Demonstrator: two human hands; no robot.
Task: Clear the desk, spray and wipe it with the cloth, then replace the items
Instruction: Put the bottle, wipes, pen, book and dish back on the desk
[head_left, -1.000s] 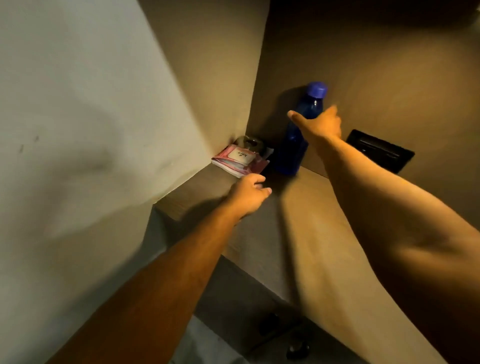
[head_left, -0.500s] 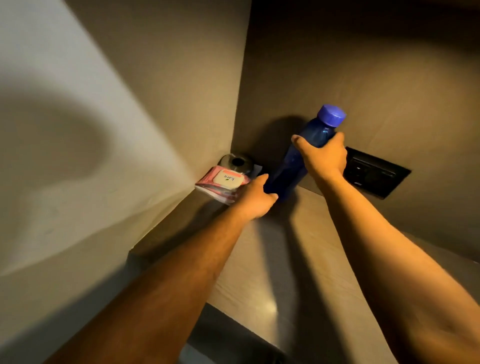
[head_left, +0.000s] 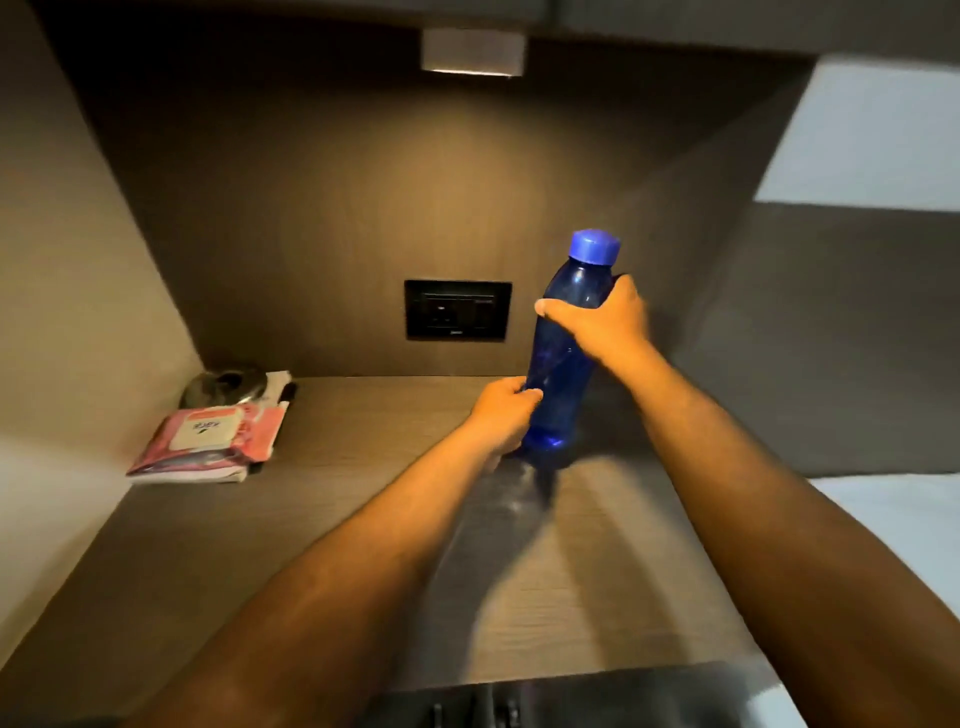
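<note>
A tall blue bottle (head_left: 563, 364) with a blue cap is held just above the wooden desk (head_left: 363, 493), near its back right. My right hand (head_left: 602, 322) grips the bottle's upper body. My left hand (head_left: 501, 415) holds it near the base, fingers curled against its lower side. A pink wipes pack (head_left: 208, 439) lies in the desk's back left corner on some paper. Behind the pack sits a round metal object (head_left: 226, 384).
A black wall socket (head_left: 457, 310) is set in the back panel above the desk. A light fixture (head_left: 471, 52) hangs overhead. White bedding (head_left: 893, 519) lies to the right of the desk. Walls enclose the desk at left and back.
My right hand closed on the bottle and carried it from the back left corner toward the right. My left hand came onto its base. The view swung to face the desk.
</note>
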